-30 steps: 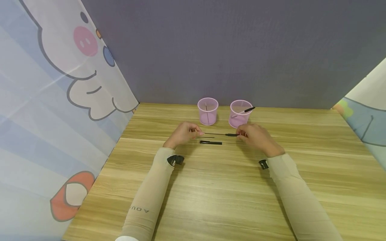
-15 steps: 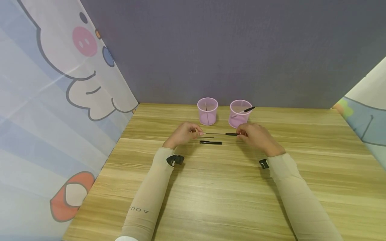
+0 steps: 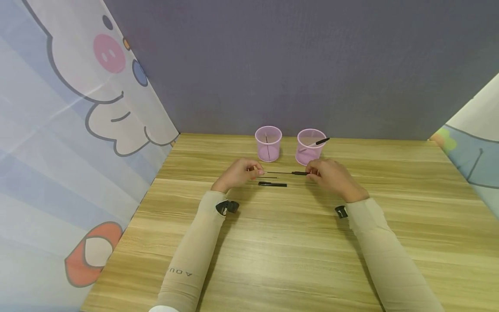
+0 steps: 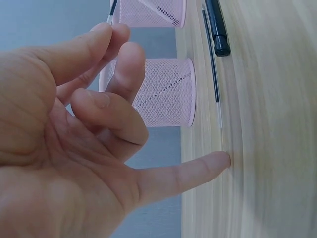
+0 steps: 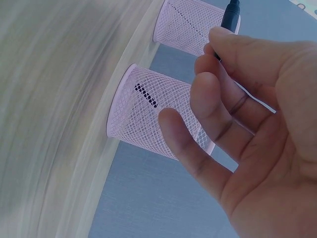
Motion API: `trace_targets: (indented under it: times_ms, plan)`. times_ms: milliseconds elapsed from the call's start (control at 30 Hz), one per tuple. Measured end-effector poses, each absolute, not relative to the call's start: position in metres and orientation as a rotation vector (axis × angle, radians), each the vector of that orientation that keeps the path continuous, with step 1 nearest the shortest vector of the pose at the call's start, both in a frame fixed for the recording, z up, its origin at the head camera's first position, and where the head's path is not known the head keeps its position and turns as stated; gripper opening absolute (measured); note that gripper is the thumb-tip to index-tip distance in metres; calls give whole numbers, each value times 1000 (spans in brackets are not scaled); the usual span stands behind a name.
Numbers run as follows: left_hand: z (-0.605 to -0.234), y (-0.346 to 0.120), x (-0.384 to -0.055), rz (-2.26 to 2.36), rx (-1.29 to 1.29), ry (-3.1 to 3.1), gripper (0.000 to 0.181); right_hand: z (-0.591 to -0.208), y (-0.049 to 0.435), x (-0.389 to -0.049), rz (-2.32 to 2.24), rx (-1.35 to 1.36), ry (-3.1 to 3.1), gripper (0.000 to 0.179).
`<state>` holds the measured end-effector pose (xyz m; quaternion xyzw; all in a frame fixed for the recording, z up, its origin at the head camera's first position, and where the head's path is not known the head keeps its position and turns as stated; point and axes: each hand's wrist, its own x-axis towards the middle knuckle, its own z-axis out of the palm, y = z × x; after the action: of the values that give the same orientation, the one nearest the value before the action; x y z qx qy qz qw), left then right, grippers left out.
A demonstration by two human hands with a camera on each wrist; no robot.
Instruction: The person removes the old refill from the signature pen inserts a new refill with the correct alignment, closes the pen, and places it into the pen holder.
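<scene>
Thumb and index finger of my left hand point(image 3: 239, 174) pinch the pale end of a thin dark pen refill point(image 3: 278, 173), seen also at the top of the left wrist view. The refill runs level toward the right and into a black pen piece point(image 3: 299, 173). My right hand point(image 3: 331, 177) pinches that black piece point(image 5: 230, 19) between thumb and fingertips. Below them on the table lie a second refill point(image 4: 210, 54) with a clear end and a black pen cap point(image 3: 272, 184). The left little finger stretches down to the tabletop beside that second refill.
Two pink mesh cups stand behind the hands. The left cup point(image 3: 268, 151) has a thin dark stick in it; the right cup point(image 3: 306, 157) holds a pen point(image 3: 322, 141) with a black end leaning over its rim. A grey panel point(image 3: 292, 65) rises behind the wooden table point(image 3: 280, 251).
</scene>
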<state>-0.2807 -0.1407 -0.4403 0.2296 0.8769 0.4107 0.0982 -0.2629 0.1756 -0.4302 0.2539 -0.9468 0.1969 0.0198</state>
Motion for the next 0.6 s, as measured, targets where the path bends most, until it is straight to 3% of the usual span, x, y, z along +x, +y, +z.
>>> trace_targets:
  times_ms: [300, 600]
  plan:
    - [-441, -141, -281, 1211, 695, 2589, 23, -432, 176, -264, 624, 792, -2940, 6]
    - [-441, -138, -280, 1183, 711, 2625, 15, -432, 175, -264, 625, 794, -2951, 6]
